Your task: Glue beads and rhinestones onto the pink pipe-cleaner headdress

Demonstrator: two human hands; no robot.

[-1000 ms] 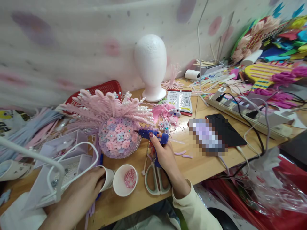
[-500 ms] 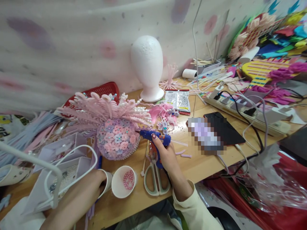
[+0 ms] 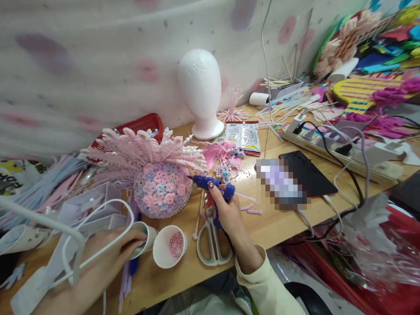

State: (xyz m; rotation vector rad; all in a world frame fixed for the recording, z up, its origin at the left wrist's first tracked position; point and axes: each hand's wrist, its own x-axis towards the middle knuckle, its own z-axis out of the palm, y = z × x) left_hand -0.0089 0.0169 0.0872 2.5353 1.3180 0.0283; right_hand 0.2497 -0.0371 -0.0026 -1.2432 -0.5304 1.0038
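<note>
My right hand (image 3: 226,212) is closed round a blue hot-glue gun (image 3: 213,186), its nozzle touching the right side of a pink and lilac flowered ball headpiece (image 3: 161,189) with pink fronds and pearls on top. My left hand (image 3: 105,258) reaches from the lower left, fingertips pinched inside a white paper cup (image 3: 144,238). What they pinch is hidden. Beside it stands a second white cup (image 3: 169,247) holding pink beads.
White-handled scissors (image 3: 211,245) lie by my right wrist. Behind stand a white foam head (image 3: 201,92), a red basket (image 3: 138,127), a foil packet (image 3: 244,136). A phone, black tablet (image 3: 308,175), power strip (image 3: 331,146) and cables lie right. Lilac trays (image 3: 88,205) sit left.
My left hand has slid its fingers from the cup's side into its mouth, and the cup has tipped a little. The glue gun stays at the headpiece.
</note>
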